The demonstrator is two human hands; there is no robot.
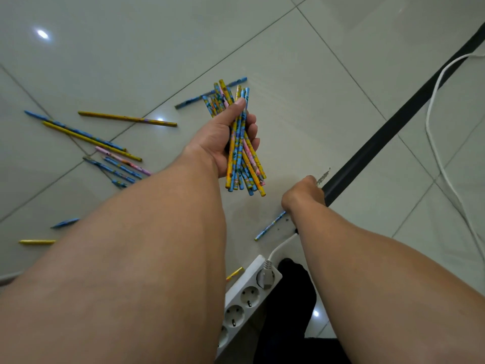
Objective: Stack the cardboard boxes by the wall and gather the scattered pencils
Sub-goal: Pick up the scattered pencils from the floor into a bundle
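Loose pencils (92, 141) lie scattered on the floor (288, 74) at far left, most with their long axes running from upper left to lower right. The left grip (223, 137) is clenched around a bundle of pencils (244, 174), held clear of the floor near centre. Below and to the right, one blue pencil (270, 225) lies on the tile, its axis running lower left to upper right, the upper end passing beneath the right wrist. The right grip (301, 195) is lowered just above it and is plainly the nearer one; its fingers are turned away, so its state cannot be told. A power strip (244, 292) sits below, and a black cable cover (380, 135) runs along the right. No cardboard boxes are in view.
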